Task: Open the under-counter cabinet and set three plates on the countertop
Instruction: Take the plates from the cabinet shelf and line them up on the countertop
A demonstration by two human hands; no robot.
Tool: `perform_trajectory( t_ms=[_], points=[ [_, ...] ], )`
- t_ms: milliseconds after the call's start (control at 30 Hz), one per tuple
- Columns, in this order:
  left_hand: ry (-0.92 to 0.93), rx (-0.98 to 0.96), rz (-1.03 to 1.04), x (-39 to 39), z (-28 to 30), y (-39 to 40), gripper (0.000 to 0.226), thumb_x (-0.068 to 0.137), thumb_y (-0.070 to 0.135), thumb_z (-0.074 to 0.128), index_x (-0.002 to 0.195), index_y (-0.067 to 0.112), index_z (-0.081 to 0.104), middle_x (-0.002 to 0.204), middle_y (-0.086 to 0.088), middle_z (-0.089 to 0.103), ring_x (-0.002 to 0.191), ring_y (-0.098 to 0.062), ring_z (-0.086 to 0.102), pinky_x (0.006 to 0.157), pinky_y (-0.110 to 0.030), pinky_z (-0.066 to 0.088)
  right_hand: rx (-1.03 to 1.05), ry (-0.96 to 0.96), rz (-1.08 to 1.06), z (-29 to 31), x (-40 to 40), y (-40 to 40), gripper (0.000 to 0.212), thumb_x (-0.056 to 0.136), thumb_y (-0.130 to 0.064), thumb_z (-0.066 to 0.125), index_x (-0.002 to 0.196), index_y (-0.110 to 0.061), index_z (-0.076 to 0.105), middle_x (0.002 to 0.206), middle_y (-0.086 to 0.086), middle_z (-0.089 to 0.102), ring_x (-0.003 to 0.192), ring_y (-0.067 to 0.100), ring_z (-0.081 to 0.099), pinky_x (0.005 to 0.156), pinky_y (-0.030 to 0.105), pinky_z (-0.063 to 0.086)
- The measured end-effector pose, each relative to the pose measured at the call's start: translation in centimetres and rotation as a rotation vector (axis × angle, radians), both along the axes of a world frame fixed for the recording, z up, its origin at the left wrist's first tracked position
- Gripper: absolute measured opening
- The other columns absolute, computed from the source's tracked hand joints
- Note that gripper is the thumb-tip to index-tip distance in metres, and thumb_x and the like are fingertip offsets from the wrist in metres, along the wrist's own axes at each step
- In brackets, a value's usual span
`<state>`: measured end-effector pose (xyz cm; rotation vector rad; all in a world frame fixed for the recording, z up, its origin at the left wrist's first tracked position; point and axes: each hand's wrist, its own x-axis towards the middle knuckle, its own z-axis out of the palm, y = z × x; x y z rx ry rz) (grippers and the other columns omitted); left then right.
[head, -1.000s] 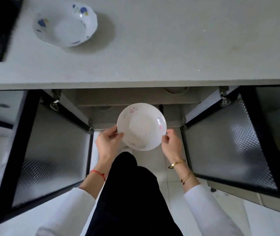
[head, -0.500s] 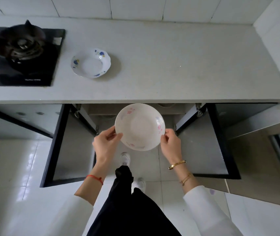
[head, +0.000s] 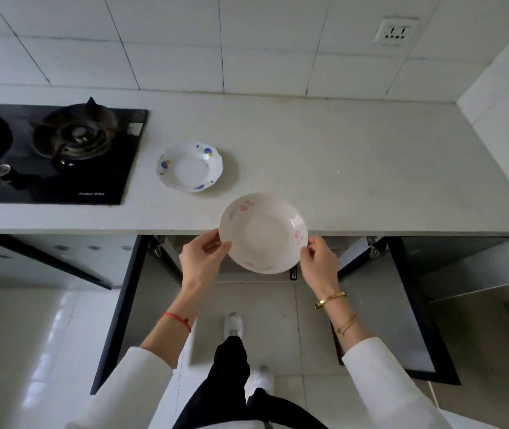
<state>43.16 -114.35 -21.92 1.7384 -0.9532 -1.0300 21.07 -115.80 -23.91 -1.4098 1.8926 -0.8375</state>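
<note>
Two hands grasp one pink-flowered plate point(head: 263, 233) by opposite rims, level, over the countertop's point(head: 355, 168) front edge | left hand point(head: 203, 258) pinches left rim; right hand point(head: 319, 264) pinches right rim | blue-flowered plate point(head: 189, 166) rests on countertop beside stove point(head: 52, 150) | cabinet doors point(head: 408, 305) below stand open

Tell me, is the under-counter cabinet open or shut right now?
Open: both cabinet doors are swung outward below the countertop.
</note>
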Motion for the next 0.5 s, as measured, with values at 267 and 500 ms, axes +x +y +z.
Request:
perform_trajectory(
  t_ms=[267,500],
  points=[
    [-0.066,-0.036,-0.099,2.5,-0.6,-9.1,0.029,0.079,0.008,0.068,0.104,0.020,0.075,0.073,0.021,0.069,0.065,0.014,0.063,0.072,-0.009,0.050,-0.009,0.084,-0.012,-0.1,2.8,-8.9,0.014,0.093,-0.005,0.044,0.100,-0.003,0.056,0.085,0.005,0.061,0.069,0.013,0.053,0.052,0.018,0.034],
    [-0.127,0.020,-0.133,2.6,-0.8,-15.4,0.029,0.082,0.013,0.068,0.109,0.021,0.072,0.078,0.007,0.070,0.066,0.009,0.060,0.060,0.001,0.040,0.029,0.124,-0.003,0.1,2.8,-16.0,0.016,0.092,-0.003,0.043,0.102,0.000,0.055,0.089,0.014,0.065,0.076,0.026,0.058,0.062,0.038,0.049]
  ],
)
